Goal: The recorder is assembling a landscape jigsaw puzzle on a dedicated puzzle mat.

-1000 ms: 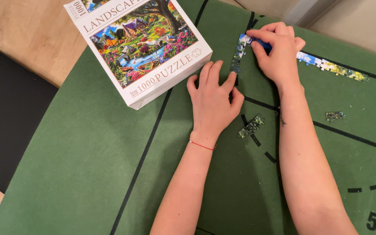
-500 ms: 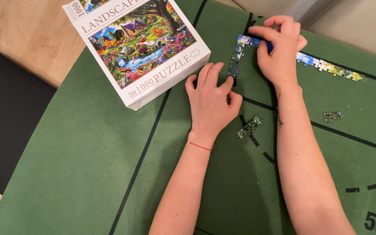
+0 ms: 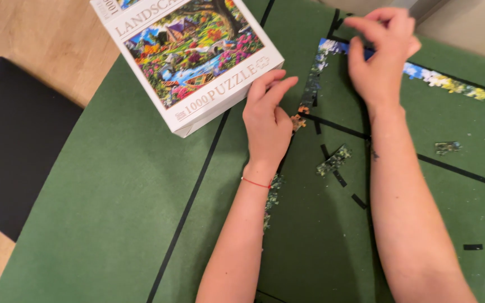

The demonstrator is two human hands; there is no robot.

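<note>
A green felt mat (image 3: 113, 224) with black lines carries it all. The puzzle box (image 3: 189, 59) sits at its top. Right of the box runs a joined strip of pieces (image 3: 312, 87); further right, a small clump (image 3: 335, 160) and a loose piece (image 3: 447, 147).

Puzzle box (image 3: 189, 59) at top left on the felt mat (image 3: 113, 224), left hand (image 3: 266, 120) just right of it. Joined side strip (image 3: 311, 87) right of that hand, meeting top strip (image 3: 447, 83) under right hand (image 3: 381, 56). Loose cluster (image 3: 334, 160) between the forearms, small cluster (image 3: 447, 147) far right. Dark pad (image 3: 12, 146) left of the mat.
</note>
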